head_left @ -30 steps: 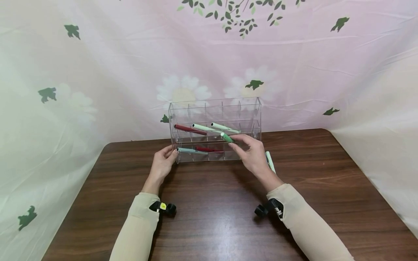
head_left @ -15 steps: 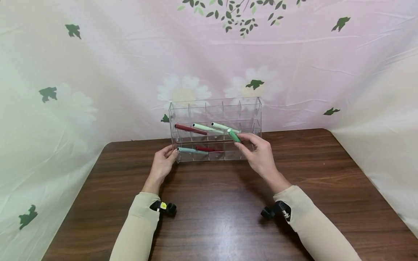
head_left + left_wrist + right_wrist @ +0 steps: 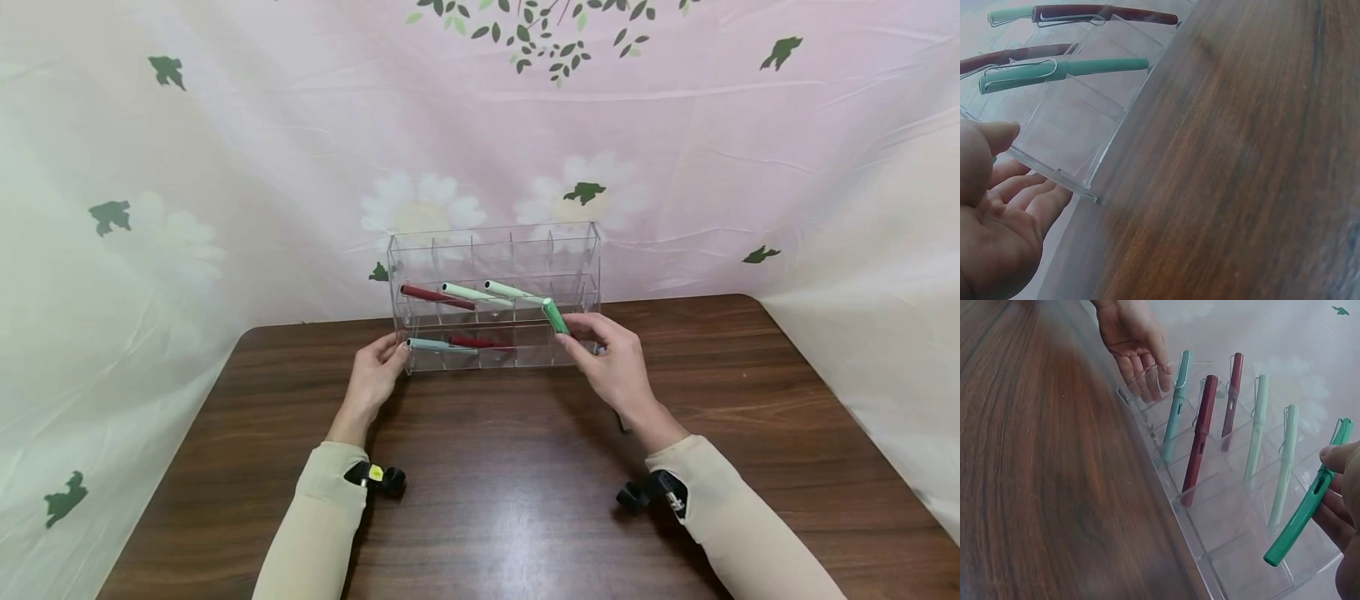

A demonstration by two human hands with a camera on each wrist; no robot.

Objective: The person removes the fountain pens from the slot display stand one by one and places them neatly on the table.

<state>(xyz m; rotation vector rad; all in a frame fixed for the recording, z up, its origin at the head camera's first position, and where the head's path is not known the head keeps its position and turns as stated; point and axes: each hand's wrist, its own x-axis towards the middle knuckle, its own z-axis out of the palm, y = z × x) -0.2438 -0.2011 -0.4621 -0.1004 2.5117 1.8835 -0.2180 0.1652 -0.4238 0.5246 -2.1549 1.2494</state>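
Note:
A clear pen rack (image 3: 536, 357) with tiered compartments stands at the back of the table. My left hand (image 3: 372, 377) grips its left end, thumb in front and fingers around the side wall (image 3: 1054, 178). In my right hand (image 3: 611, 362) a green pen (image 3: 1300, 522) is pinched between thumb and fingers, slanting in front of the rack's right half. A blue-green pen (image 3: 438, 346) and a red pen (image 3: 1202, 437) lie in the lowest row. Another red pen (image 3: 435, 297) and two pale green pens, one left (image 3: 472, 293) and one right (image 3: 510, 290), lean in the middle row.
The brown wooden table (image 3: 480, 467) spreads in front of the rack. Right behind the rack hangs a printed cloth (image 3: 480, 150). A small dark end of an object (image 3: 622, 422) shows beside my right wrist, mostly hidden by it.
My right hand has moved right and slightly toward me with the green pen, which now points more upright. The left hand, the rack and the pens in it have stayed put.

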